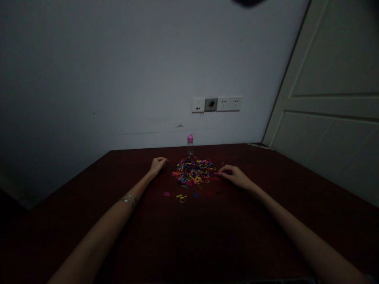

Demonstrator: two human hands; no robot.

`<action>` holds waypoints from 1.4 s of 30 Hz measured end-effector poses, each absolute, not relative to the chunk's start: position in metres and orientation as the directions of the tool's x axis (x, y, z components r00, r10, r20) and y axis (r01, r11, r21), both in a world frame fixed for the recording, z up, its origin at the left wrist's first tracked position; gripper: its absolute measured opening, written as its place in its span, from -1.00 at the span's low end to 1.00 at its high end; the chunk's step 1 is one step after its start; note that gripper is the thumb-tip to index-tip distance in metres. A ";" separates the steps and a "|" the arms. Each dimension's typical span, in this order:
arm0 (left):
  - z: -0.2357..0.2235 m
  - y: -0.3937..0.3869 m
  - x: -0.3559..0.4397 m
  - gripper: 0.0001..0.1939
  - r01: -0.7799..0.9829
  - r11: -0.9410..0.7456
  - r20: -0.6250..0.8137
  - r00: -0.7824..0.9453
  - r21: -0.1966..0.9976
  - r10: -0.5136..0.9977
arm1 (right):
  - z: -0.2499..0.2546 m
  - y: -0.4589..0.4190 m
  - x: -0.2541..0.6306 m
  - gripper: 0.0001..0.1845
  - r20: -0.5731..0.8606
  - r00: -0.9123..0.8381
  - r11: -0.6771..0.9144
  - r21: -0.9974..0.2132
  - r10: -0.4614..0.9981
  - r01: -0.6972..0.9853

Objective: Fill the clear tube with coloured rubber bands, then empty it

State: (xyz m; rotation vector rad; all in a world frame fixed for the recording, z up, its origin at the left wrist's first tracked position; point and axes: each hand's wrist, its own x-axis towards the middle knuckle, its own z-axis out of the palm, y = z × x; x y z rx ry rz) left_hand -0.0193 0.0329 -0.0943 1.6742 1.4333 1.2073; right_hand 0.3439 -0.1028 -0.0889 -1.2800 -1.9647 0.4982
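A heap of small, many-coloured rubber bands (194, 172) lies on the dark red-brown table (189, 236). To the left of the heap, my left hand (158, 164) rests on the tabletop with its fingers curled in, and nothing shows in it. At the heap's right edge, my right hand (234, 175) pinches a pink rubber band (218, 173) between thumb and fingertips. In front of the heap are a few bands set apart: a pink band (167, 194), yellow bands (181, 198), a blue band (196, 194) and a red band (210, 193).
Just behind the heap stands a small clear bottle (190, 148) with a pink cap. A pale wall (133, 79) with a row of sockets (229, 104) rises at the table's back edge. A panelled white door (331, 106) is on the right. The light is dim.
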 end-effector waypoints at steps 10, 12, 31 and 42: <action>-0.050 -0.029 0.085 -0.67 0.325 -0.571 0.344 0.545 0.754 0.764 | -0.066 -0.116 0.323 -0.58 0.361 -0.043 0.338 -0.818 0.932 0.466; -0.043 -0.046 0.103 -0.66 0.306 -0.621 0.353 0.608 0.722 0.711 | -0.065 -0.119 0.319 -0.59 0.362 -0.075 0.357 -0.824 0.929 0.440; -0.031 -0.057 0.069 -0.77 0.388 -0.649 0.221 0.722 0.655 0.655 | -0.070 -0.109 0.345 -0.71 0.422 -0.085 0.386 -0.707 0.902 0.593; -0.024 -0.073 -0.034 -0.83 0.623 -0.458 -0.050 0.624 0.634 0.780 | -0.097 -0.089 0.383 -0.80 0.287 -0.243 0.361 -0.496 0.927 0.790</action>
